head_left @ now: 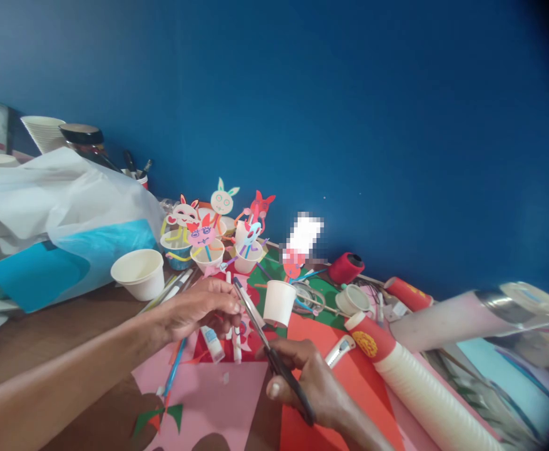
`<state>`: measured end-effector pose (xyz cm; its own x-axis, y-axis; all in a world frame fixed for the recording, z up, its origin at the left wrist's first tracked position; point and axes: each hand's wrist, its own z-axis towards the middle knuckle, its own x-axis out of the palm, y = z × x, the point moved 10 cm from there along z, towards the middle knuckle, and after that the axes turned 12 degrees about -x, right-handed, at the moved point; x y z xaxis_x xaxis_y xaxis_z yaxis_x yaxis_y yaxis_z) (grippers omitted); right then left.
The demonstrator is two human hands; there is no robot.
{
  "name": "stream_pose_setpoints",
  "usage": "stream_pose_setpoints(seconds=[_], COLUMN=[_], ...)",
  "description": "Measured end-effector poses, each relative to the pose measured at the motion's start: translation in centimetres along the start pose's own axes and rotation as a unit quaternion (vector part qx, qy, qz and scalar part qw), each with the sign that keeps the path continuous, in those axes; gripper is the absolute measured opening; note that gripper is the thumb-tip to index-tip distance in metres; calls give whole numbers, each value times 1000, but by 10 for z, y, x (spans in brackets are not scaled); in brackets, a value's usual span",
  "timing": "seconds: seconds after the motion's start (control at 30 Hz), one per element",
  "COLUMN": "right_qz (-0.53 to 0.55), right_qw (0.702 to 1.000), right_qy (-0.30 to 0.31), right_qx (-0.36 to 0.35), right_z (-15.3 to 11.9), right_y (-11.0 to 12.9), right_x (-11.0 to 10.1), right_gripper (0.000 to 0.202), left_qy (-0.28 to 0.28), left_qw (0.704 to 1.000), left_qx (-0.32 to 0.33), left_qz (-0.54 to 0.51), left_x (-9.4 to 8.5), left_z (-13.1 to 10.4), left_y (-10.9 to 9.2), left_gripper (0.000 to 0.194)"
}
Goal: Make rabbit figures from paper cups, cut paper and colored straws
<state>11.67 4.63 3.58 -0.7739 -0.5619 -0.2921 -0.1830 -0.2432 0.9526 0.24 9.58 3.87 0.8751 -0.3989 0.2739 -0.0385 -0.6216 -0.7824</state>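
My right hand (302, 376) is closed round the black handles of a pair of scissors (258, 319), whose blades point up and left. The blade tips are close to my left hand (208, 307), whose fingers are pinched together. What the left fingers hold, if anything, is too small to tell. Below them lie a glue tube (212, 343) and a white marker (237, 346) on red paper (255, 355). A white paper cup (279, 303) stands just beyond the scissors. Pink paper (222, 401) is spread under both hands.
Cups with paper animal figures (202, 235) stand at the back. An open bowl (138, 274) is on the left beside a plastic bag (67, 194). On the right are a box cutter (340, 352), orange paper (349, 401) and a long stack of cups (424, 388). A blue wall rises behind.
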Motion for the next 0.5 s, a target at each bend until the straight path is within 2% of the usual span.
stream_pose_setpoints(seconds=[0.1, 0.23, 0.37, 0.5], right_qz=[-22, -44, -79, -205], right_qw=[1000, 999, 995, 975], right_qy=[7, 30, 35, 57], right_qx=[-4, 5, 52, 67], right_z=[0, -2, -5, -6], right_y=[1, 3, 2, 5], right_x=[-4, -9, -19, -21], right_gripper=[37, 32, 32, 35], left_qy=[-5, 23, 31, -18], left_qw=[1000, 997, 992, 993], left_qx=[0, -9, 26, 71], left_qz=[17, 70, 116, 93], left_x=[-1, 1, -4, -21], left_z=[0, -1, -13, -20], left_y=[-2, -3, -19, -36], left_gripper=[4, 7, 7, 13])
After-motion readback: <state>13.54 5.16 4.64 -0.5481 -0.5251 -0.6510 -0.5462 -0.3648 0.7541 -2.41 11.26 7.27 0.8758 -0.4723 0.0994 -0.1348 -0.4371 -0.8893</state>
